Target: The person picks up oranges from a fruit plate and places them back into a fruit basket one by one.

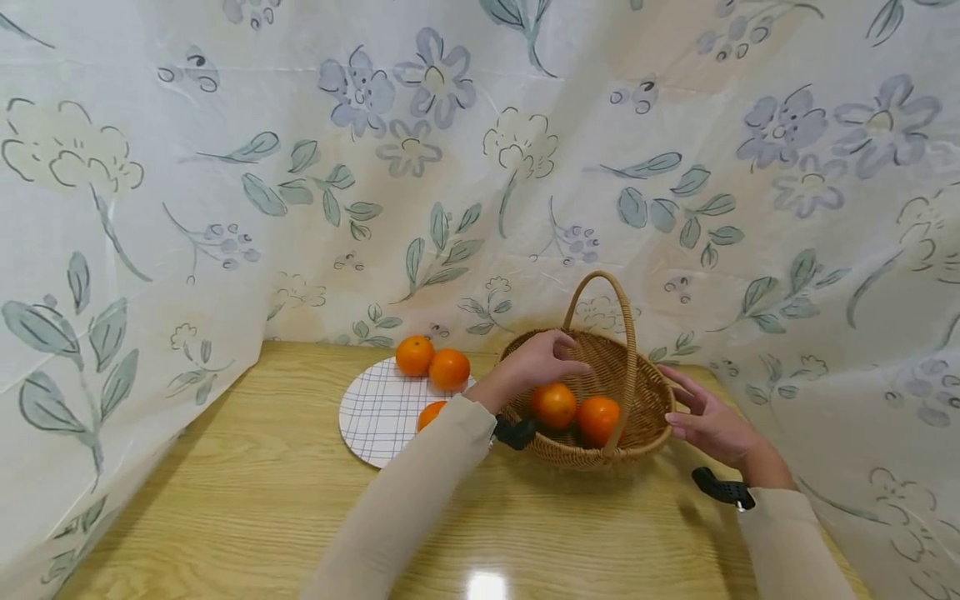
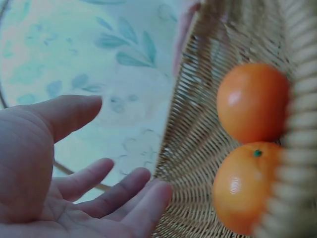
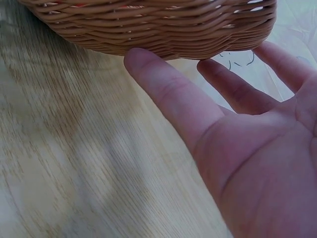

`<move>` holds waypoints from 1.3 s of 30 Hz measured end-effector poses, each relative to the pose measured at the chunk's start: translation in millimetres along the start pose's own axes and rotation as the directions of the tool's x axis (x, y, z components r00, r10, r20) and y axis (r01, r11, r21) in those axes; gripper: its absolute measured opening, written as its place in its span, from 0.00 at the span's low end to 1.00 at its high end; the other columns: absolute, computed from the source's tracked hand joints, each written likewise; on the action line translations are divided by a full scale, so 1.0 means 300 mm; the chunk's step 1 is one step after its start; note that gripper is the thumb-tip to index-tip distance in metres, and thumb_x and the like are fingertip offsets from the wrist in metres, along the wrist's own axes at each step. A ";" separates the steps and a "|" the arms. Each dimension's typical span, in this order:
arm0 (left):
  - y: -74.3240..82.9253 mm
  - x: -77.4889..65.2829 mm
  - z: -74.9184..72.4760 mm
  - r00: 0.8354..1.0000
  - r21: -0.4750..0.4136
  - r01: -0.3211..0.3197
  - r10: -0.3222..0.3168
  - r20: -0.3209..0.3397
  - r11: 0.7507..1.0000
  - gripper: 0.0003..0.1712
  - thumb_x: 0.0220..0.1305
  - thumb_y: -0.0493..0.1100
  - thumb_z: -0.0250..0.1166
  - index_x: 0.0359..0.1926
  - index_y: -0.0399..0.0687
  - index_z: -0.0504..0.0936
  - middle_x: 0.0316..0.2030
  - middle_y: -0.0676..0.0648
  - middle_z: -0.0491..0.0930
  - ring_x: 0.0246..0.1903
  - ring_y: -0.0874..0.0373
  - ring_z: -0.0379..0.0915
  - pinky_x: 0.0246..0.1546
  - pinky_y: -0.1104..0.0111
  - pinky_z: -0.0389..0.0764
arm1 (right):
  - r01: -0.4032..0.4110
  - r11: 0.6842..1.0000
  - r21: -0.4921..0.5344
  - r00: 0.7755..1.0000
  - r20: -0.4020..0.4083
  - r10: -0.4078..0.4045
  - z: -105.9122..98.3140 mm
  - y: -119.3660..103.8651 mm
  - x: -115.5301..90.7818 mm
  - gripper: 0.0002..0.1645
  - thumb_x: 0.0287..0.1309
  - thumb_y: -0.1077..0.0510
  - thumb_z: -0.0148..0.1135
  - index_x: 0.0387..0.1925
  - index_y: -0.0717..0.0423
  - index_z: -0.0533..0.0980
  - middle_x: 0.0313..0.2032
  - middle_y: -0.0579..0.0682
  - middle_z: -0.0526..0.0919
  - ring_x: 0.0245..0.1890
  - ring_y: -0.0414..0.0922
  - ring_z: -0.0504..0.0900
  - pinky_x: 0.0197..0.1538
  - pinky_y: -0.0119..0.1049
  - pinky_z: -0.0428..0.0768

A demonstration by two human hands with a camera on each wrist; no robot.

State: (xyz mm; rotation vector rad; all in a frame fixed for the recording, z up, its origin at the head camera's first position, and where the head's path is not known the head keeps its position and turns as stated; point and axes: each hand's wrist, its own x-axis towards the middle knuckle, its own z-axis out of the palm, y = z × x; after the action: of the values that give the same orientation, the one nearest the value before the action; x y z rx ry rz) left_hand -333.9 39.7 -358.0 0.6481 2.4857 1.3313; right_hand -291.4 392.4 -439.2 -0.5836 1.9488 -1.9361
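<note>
Hovering right of centre: left hand (image 1: 543, 360), spread, two oranges (image 1: 553, 407) at its lower right. Right hand (image 1: 711, 427), also spread, touches the basket (image 1: 577, 455).

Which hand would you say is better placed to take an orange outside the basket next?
Probably the left hand: it's empty and nearer those oranges; the right hand is beyond the basket.

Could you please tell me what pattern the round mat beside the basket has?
The round mat is white with thin, dark grid lines, clearest in the head view.
</note>
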 end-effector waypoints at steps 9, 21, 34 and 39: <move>-0.097 -0.185 -0.067 0.977 -0.214 -0.154 0.117 -0.176 0.965 0.25 0.70 0.50 0.67 0.63 0.48 0.74 0.61 0.41 0.77 0.63 0.48 0.74 0.68 0.55 0.74 | -0.011 1.000 0.006 1.000 -0.013 0.011 0.004 0.003 0.002 0.53 0.71 0.73 0.50 0.83 0.46 0.35 0.69 0.46 0.58 0.62 0.44 0.80 0.57 0.40 0.84; -0.299 -0.385 -0.077 0.874 -0.221 -0.228 0.099 -0.475 0.948 0.19 0.70 0.44 0.68 0.58 0.45 0.79 0.58 0.44 0.81 0.63 0.44 0.75 0.67 0.49 0.74 | 0.018 1.000 0.015 1.000 0.011 -0.019 0.010 0.006 -0.002 0.52 0.72 0.74 0.49 0.83 0.47 0.34 0.69 0.44 0.60 0.61 0.44 0.81 0.55 0.38 0.85; -0.448 -0.488 -0.050 0.846 -0.126 -0.068 -0.010 -0.533 0.990 0.34 0.60 0.41 0.75 0.66 0.50 0.74 0.63 0.40 0.71 0.64 0.46 0.68 0.67 0.46 0.73 | 0.018 1.000 -0.013 1.000 0.011 -0.018 -0.023 0.023 0.011 0.51 0.72 0.73 0.48 0.83 0.47 0.34 0.69 0.44 0.59 0.61 0.42 0.81 0.56 0.39 0.85; -0.487 -0.495 -0.051 0.875 -0.123 0.002 -0.061 -0.480 0.992 0.44 0.55 0.45 0.79 0.70 0.45 0.69 0.66 0.37 0.68 0.63 0.44 0.68 0.64 0.46 0.75 | 0.018 1.000 -0.023 1.000 0.013 -0.018 -0.030 0.022 0.022 0.51 0.72 0.73 0.49 0.83 0.42 0.37 0.69 0.43 0.59 0.61 0.42 0.81 0.55 0.39 0.85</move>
State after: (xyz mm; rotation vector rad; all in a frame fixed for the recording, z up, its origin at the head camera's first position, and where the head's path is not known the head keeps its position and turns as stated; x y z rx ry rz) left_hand -249.8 -115.1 -470.0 0.2629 2.7392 1.7963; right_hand -302.0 396.7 -445.2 -0.6204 1.9673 -1.9178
